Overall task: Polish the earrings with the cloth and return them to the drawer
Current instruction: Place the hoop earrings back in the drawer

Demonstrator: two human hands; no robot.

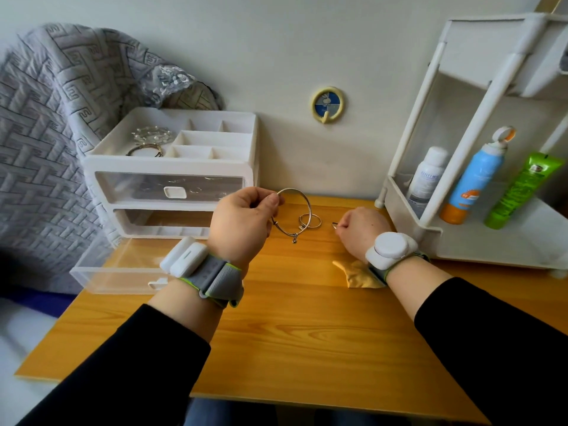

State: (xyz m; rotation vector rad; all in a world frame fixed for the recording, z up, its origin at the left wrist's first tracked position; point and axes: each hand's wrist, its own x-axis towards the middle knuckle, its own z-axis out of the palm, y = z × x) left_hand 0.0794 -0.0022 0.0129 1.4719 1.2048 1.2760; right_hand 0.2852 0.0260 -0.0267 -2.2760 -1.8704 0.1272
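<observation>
L hand pinches the big hoop; R hand pinches a small earring. Cloth lies under R wrist (nearer hand), drawer open at bench's left edge.

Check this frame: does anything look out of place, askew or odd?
Two things. The clear drawer is pulled out of the organizer's lower slot and seems to overhang the table's left edge. On the rack, the blue bottle's cap is flipped open. Nothing looks spilled or broken.
</observation>
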